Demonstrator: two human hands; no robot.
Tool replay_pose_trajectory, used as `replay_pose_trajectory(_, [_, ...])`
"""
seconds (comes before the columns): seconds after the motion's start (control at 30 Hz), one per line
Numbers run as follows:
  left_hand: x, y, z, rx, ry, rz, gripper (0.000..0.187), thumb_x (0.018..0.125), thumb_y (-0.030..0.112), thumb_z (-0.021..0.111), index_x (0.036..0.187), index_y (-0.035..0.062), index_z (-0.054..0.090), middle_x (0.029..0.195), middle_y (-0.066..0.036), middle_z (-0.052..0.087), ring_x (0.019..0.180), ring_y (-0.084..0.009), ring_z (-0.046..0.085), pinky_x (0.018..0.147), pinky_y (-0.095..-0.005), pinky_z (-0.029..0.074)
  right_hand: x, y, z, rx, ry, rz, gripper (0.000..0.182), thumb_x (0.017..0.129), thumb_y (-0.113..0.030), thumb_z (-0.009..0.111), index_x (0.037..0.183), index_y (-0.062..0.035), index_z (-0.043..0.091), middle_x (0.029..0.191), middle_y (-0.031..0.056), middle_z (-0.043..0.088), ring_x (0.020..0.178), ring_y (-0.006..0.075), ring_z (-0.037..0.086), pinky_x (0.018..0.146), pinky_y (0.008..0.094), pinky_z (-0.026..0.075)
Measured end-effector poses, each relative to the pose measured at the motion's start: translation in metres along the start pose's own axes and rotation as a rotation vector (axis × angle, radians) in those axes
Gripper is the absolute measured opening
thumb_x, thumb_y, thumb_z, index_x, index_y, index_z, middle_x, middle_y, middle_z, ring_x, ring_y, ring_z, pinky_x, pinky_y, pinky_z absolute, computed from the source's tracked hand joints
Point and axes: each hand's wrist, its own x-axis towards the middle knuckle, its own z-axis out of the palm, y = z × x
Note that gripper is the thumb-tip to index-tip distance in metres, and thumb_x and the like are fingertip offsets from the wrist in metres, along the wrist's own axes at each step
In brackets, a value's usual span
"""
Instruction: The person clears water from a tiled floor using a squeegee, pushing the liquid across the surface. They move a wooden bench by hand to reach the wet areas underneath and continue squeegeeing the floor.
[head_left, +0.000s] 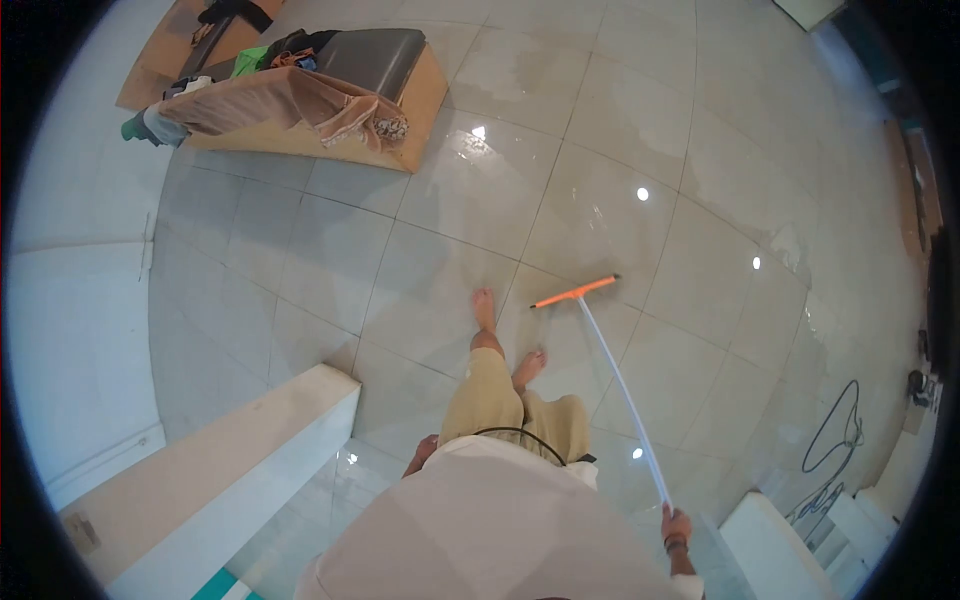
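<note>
The right hand (677, 527) wraps round the squeegee (623, 385); whether the left hand (422, 455) is curled, I can't tell. The blade (577, 293) lies right of the feet (485, 308), best pressed flat on the floor (630, 105)

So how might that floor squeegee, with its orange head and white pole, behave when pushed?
The orange-headed, white-poled floor squeegee is probably light, held by the right hand alone. Its slender, straight pole seems stiff. The head may slide easily: the glossy grey floor tiles look wet in patches.
</note>
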Motion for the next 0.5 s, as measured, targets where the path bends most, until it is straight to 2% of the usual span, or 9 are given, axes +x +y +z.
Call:
replay_pose_trajectory(0.07, [0.019, -0.017, 0.008, 0.047, -0.041, 0.059, 0.031, 0.076, 0.030, 0.052, 0.092, 0.0034, 0.059, 0.089, -0.013, 0.060, 0.084, -0.0218, 0.056, 0.073, -0.0301, 0.043, -0.012, 0.002, 0.003, 0.107, 0.041, -0.003, 0.055, 0.078, -0.052, 0.038, 0.076, -0.0011, 0.059, 0.073, 0.0224, 0.056, 0.071, 0.0379, 0.055, 0.062, 0.0448, 0.042])
replay_pose_trajectory(0.13, [0.042, -0.036, 0.013, 0.034, -0.101, 0.087, 0.031, 0.076, 0.030, 0.052, 0.091, 0.0039, 0.059, 0.088, -0.013, 0.060, 0.083, -0.0216, 0.056, 0.072, -0.0304, 0.043, -0.010, -0.032, -0.016, 0.185, 0.005, 0.039, 0.052, 0.079, -0.050, 0.040, 0.078, -0.0012, 0.059, 0.073, 0.0223, 0.056, 0.072, 0.0383, 0.054, 0.062, 0.0440, 0.042])
replay_pose_trajectory(0.2, [0.067, -0.045, 0.015, -0.064, -0.175, 0.080, 0.030, 0.076, 0.030, 0.051, 0.091, 0.0044, 0.059, 0.086, -0.012, 0.060, 0.081, -0.0214, 0.056, 0.071, -0.0307, 0.043, 0.013, -0.088, -0.037, 0.271, 0.021, 0.015, 0.050, 0.079, -0.048, 0.040, 0.078, -0.0013, 0.058, 0.074, 0.0222, 0.056, 0.074, 0.0387, 0.053, 0.063, 0.0437, 0.042])
replay_pose_trajectory(0.27, [0.090, -0.044, 0.007, -0.216, -0.237, 0.028, 0.030, 0.077, 0.030, 0.051, 0.090, 0.0049, 0.059, 0.085, -0.012, 0.060, 0.080, -0.0212, 0.056, 0.070, -0.0309, 0.044, 0.059, -0.155, -0.055, 0.363, 0.106, -0.169, 0.051, 0.080, -0.048, 0.039, 0.080, -0.0012, 0.058, 0.074, 0.0225, 0.056, 0.076, 0.0392, 0.053, 0.064, 0.0436, 0.041])
replay_pose_trajectory(0.3, [0.083, -0.008, -0.004, -0.117, -0.170, 0.056, 0.030, 0.077, 0.031, 0.050, 0.091, 0.0062, 0.058, 0.084, -0.011, 0.060, 0.079, -0.0207, 0.055, 0.070, -0.0315, 0.043, 0.085, -0.199, -0.082, 0.360, 0.072, -0.156, 0.052, 0.080, -0.048, 0.038, 0.080, -0.0003, 0.057, 0.073, 0.0225, 0.055, 0.075, 0.0394, 0.053, 0.065, 0.0442, 0.041])
replay_pose_trajectory(0.4, [0.057, 0.105, -0.040, 0.087, -0.030, 0.084, 0.029, 0.079, 0.032, 0.047, 0.093, 0.0087, 0.057, 0.082, -0.010, 0.060, 0.077, -0.0198, 0.054, 0.068, -0.0326, 0.042, 0.202, -0.294, -0.149, 0.258, 0.243, -0.342, 0.053, 0.080, -0.051, 0.039, 0.077, -0.0004, 0.054, 0.070, 0.0212, 0.055, 0.068, 0.0368, 0.054, 0.058, 0.0436, 0.042])
replay_pose_trajectory(0.43, [0.053, 0.134, -0.052, -0.192, 0.031, -0.063, 0.029, 0.079, 0.032, 0.047, 0.095, 0.0098, 0.056, 0.082, -0.009, 0.059, 0.078, -0.0191, 0.054, 0.068, -0.0327, 0.042, 0.226, -0.331, -0.198, 0.195, 0.310, -0.433, 0.052, 0.079, -0.051, 0.039, 0.078, -0.0012, 0.055, 0.071, 0.0207, 0.056, 0.066, 0.0357, 0.055, 0.056, 0.0438, 0.043])
replay_pose_trajectory(0.47, [0.053, 0.150, -0.061, -0.471, 0.096, -0.210, 0.029, 0.079, 0.032, 0.047, 0.097, 0.0109, 0.054, 0.083, -0.008, 0.059, 0.078, -0.0184, 0.054, 0.068, -0.0329, 0.041, 0.250, -0.369, -0.246, 0.186, 0.264, -0.431, 0.053, 0.079, -0.052, 0.039, 0.080, -0.0019, 0.056, 0.072, 0.0201, 0.057, 0.069, 0.0350, 0.056, 0.059, 0.0432, 0.044])
replay_pose_trajectory(0.5, [0.056, 0.155, -0.070, -0.475, 0.105, -0.210, 0.030, 0.078, 0.031, 0.049, 0.101, 0.0108, 0.053, 0.086, -0.007, 0.059, 0.078, -0.0188, 0.054, 0.067, -0.0332, 0.041, 0.277, -0.402, -0.287, 0.192, 0.272, -0.488, 0.054, 0.079, -0.053, 0.038, 0.084, -0.0023, 0.057, 0.076, 0.0202, 0.057, 0.073, 0.0349, 0.056, 0.062, 0.0428, 0.044])
